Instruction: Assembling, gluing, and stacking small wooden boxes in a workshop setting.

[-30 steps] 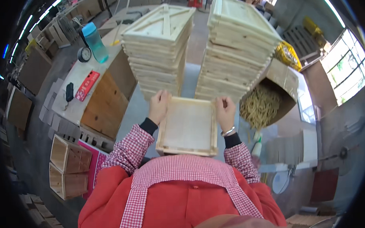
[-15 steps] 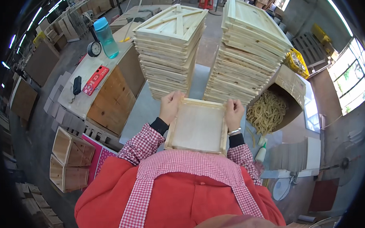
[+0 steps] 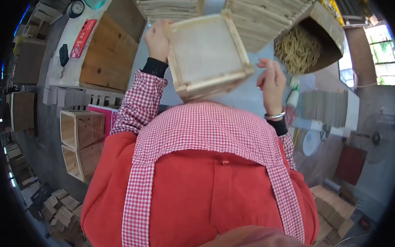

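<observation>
Wooden box point(image 3: 206, 49) is held near the tabletop's point(image 3: 252, 90) near edge, its far left corner gripped by the left hand point(image 3: 157, 41); the right hand point(image 3: 272, 77) is held apart, loosely open. Turning seems underway; a two-handed grip may be needed. Contact beneath cannot be told.

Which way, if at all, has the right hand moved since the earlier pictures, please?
Yes: against the right-hand wooden stack, the right hand has moved lower in view and rightward.
</observation>
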